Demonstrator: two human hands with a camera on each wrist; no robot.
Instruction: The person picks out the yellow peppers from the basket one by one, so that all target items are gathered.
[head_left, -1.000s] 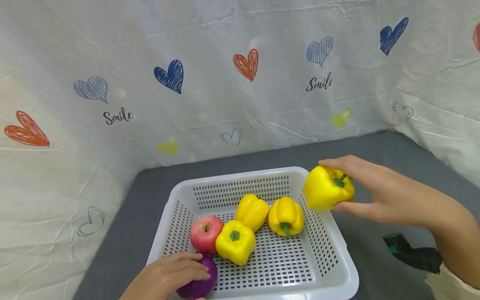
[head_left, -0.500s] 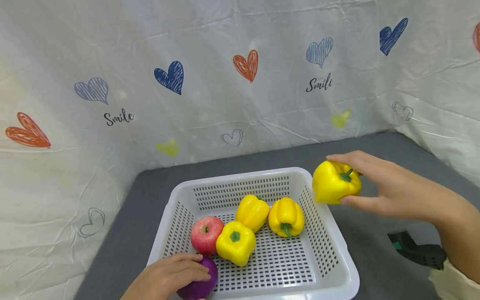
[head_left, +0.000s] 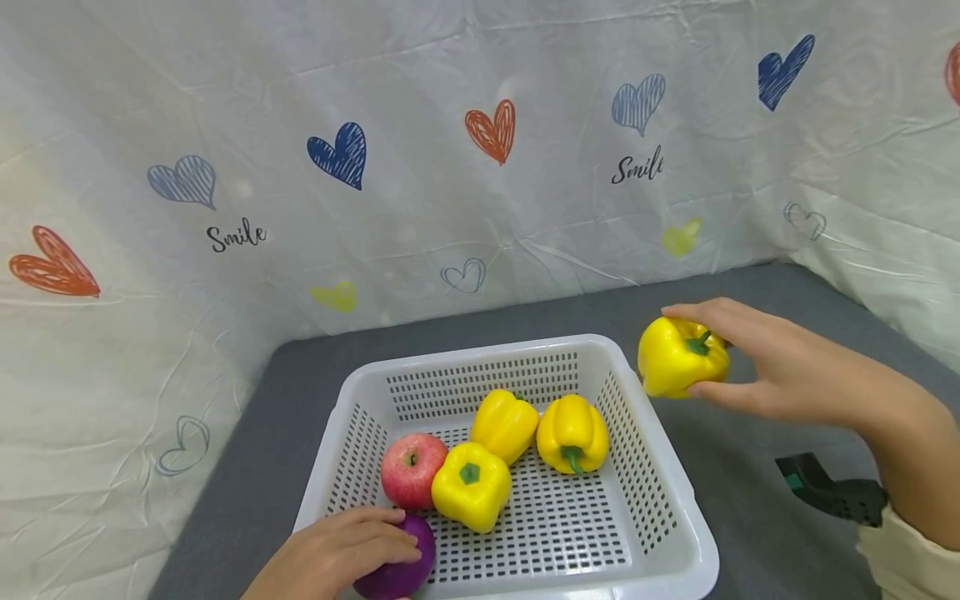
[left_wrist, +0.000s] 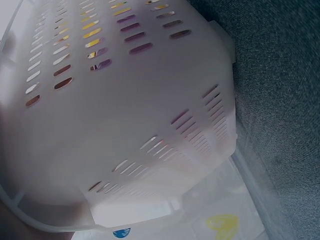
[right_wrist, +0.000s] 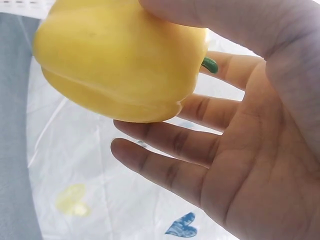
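In the head view my right hand [head_left: 795,367] holds a yellow bell pepper [head_left: 675,362] between thumb and fingers, raised just beyond the right rim of the white perforated basket [head_left: 686,508]. Its green stem [right_wrist: 210,65] points toward the palm in the right wrist view. My left hand [head_left: 337,546] is inside the basket's near left part, fingers curled over a smooth, round purple fruit or vegetable [head_left: 408,562]; its exact kind is unclear. Beside it lie a red apple [head_left: 412,471] and three more yellow bell peppers [head_left: 471,487]. The left wrist view mainly shows the basket's outer wall [left_wrist: 115,120].
The basket stands on a dark grey cloth-covered table [head_left: 300,392]. A pale curtain [head_left: 420,200] printed with hearts and "Smile" hangs behind and along the sides. A black wrist device [head_left: 832,492] sits below my right forearm.
My right hand has carried the yellow bell pepper right and slightly up, away from over the basket's rim. The left hand and the basket's contents stay where they were.
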